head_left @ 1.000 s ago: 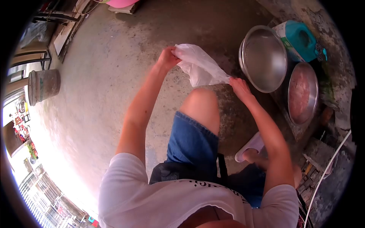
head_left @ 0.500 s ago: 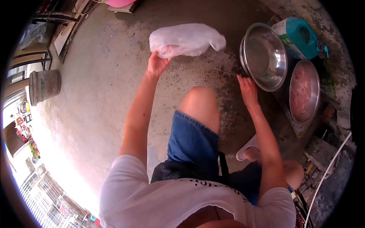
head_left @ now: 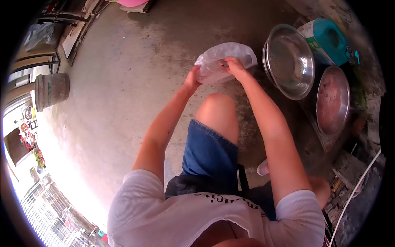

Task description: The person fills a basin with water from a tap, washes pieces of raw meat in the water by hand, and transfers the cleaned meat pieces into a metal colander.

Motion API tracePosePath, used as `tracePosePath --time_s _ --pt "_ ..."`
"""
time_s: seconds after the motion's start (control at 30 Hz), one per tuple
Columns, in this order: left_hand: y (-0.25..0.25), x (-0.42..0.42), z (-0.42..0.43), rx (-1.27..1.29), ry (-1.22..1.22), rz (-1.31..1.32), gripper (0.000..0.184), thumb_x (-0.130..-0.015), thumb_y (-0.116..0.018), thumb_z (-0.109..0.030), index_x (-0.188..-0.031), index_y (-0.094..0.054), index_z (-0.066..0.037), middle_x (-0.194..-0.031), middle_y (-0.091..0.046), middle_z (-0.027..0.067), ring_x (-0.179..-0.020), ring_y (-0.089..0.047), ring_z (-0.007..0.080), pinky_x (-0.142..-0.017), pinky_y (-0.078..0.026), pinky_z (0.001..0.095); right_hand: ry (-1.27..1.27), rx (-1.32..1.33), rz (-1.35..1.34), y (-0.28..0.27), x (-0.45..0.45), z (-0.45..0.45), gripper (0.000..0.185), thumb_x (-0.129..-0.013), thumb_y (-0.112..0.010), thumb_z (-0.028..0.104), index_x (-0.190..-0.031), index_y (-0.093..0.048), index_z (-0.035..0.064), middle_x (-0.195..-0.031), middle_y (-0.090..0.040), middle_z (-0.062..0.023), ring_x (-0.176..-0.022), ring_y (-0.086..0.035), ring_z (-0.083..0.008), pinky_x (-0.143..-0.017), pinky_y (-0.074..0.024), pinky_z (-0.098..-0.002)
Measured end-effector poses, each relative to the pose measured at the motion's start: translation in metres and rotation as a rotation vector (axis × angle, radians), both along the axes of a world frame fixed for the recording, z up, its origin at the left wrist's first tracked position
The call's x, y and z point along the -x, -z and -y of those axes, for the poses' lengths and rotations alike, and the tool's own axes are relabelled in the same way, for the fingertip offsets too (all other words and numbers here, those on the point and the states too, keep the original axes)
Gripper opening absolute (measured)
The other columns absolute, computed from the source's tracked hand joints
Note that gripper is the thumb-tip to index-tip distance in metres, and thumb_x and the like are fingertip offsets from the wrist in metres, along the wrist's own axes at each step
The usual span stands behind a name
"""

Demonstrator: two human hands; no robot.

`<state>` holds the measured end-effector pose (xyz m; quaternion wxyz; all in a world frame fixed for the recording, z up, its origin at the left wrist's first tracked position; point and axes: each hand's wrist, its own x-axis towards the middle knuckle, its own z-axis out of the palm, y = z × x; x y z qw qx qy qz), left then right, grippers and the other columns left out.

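Observation:
A thin white plastic bag (head_left: 230,49) hangs in front of me above the concrete floor, its mouth spread toward me. My left hand (head_left: 192,78) is closed on the bag's left edge. At the bag's opening is my right hand (head_left: 236,68), its fingers partly inside and bent; whether they pinch the plastic is unclear. To the right stand stacked metal bowls with a perforated strainer (head_left: 290,61) on top. Beside them an oval metal basin (head_left: 333,101) holds pinkish contents, perhaps raw meat in liquid.
A teal plastic jug (head_left: 329,41) stands behind the bowls by the wall. On the far left is a grey bucket (head_left: 52,91). A pink basin (head_left: 131,2) shows at the top edge. A white hose (head_left: 356,195) runs along the lower right.
My right hand has moved from beside the bowls up to the bag. My left hand has brought the bag rightward and slightly lower, and its mouth now stands wider.

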<state>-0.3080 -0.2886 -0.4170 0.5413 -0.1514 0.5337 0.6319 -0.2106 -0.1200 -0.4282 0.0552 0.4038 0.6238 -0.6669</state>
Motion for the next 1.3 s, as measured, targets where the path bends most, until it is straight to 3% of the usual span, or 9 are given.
tracePosePath --time_s 0.13,0.27,0.4,0.7,0.8,0.9,1.0,1.13,1.3 --pt "0.009 0.022 0.019 -0.509 -0.348 0.098 0.040 -0.084 -0.037 -0.024 -0.113 -0.046 0.001 -0.116 -0.050 0.0139 -0.104 -0.048 0.0294 -0.093 -0.036 0.0421 -0.088 -0.400 0.183 0.028 -0.036 -0.001 0.032 -0.086 -0.051 0.028 -0.101 -0.056 -0.0005 -0.088 -0.060 -0.0082 -0.072 -0.060 -0.0156 -0.060 -0.0506 -0.0256" --pt "-0.005 0.040 0.020 -0.501 -0.290 0.030 0.040 -0.084 -0.038 -0.027 -0.108 -0.048 0.003 -0.108 -0.054 0.0150 -0.098 -0.051 0.0281 -0.088 -0.039 0.0376 0.437 0.196 -0.097 -0.018 -0.055 -0.001 0.044 -0.088 -0.046 0.028 -0.120 -0.040 -0.0009 -0.110 -0.052 -0.0171 -0.078 -0.064 -0.0250 -0.061 -0.0534 -0.0273" --pt "-0.014 0.046 0.023 0.174 0.570 -0.873 0.050 -0.078 -0.053 -0.039 -0.109 -0.049 -0.001 -0.103 -0.057 0.0147 -0.090 -0.055 0.0268 -0.076 -0.043 0.0357 0.303 0.695 0.005 -0.028 -0.071 -0.034 0.061 -0.089 -0.027 0.046 -0.135 -0.019 0.0078 -0.124 -0.040 -0.0237 -0.085 -0.061 -0.0341 -0.065 -0.0536 -0.0338" --pt "-0.024 0.030 -0.020 0.671 0.532 -1.279 0.055 -0.070 -0.060 -0.031 -0.118 -0.041 -0.012 -0.121 -0.035 0.0154 -0.115 -0.028 0.0385 -0.095 -0.025 0.0473 0.236 0.339 -0.021 -0.016 -0.089 -0.007 0.047 -0.086 -0.044 0.032 -0.122 -0.039 0.0021 -0.114 -0.050 -0.0216 -0.078 -0.063 -0.0275 -0.069 -0.0494 -0.0358" --pt "-0.053 0.010 -0.018 0.307 0.608 -2.012 0.060 -0.068 -0.062 -0.026 -0.122 -0.040 -0.013 -0.115 -0.041 0.0152 -0.110 -0.037 0.0331 -0.095 -0.028 0.0448 0.060 -0.117 -0.046 -0.024 -0.089 -0.006 0.026 -0.083 -0.049 0.015 -0.105 -0.055 0.0019 -0.094 -0.060 -0.0177 -0.075 -0.063 -0.0245 -0.068 -0.0489 -0.0348" --pt "-0.022 -0.017 -0.024 -0.212 1.108 -1.933 0.054 -0.067 -0.062 -0.021 -0.117 -0.044 -0.011 -0.105 -0.049 0.0114 -0.099 -0.046 0.0280 -0.092 -0.033 0.0397 -0.087 -0.570 -0.162 -0.042 -0.054 -0.011 0.019 -0.080 -0.049 0.013 -0.094 -0.060 0.0047 -0.079 -0.063 -0.0174 -0.067 -0.063 -0.0242 -0.066 -0.0485 -0.0352" --pt "0.012 -0.032 -0.015 -0.262 1.409 -2.042 0.039 -0.070 -0.057 -0.020 -0.106 -0.049 -0.010 -0.094 -0.052 0.0077 -0.092 -0.049 0.0249 -0.089 -0.037 0.0373 -0.649 -0.476 0.108 -0.002 -0.021 -0.036 0.033 -0.081 -0.049 0.018 -0.110 -0.052 0.0034 -0.102 -0.058 -0.0210 -0.089 -0.060 -0.0279 -0.080 -0.0450 -0.0362" --pt "0.047 -0.029 0.017 -0.409 1.589 -1.963 0.015 -0.071 -0.049 -0.022 -0.079 -0.053 -0.010 -0.086 -0.052 0.0052 -0.088 -0.050 0.0236 -0.078 -0.040 0.0356 -0.455 -0.845 0.222 0.020 -0.005 -0.061 0.067 -0.084 -0.046 0.020 -0.134 -0.008 -0.0033 -0.139 -0.016 -0.0226 -0.129 -0.019 -0.0327 -0.106 -0.0182 -0.0327" --pt "0.012 -0.034 0.027 -0.356 1.514 -2.003 0.024 -0.067 -0.053 -0.019 -0.090 -0.052 -0.011 -0.093 -0.049 0.0076 -0.092 -0.048 0.0231 -0.080 -0.040 0.0361 -0.571 -0.883 0.161 -0.049 0.000 -0.057 0.043 -0.082 -0.046 0.018 -0.121 -0.040 0.0000 -0.118 -0.047 -0.0206 -0.119 -0.036 -0.0295 -0.102 -0.0266 -0.0368"
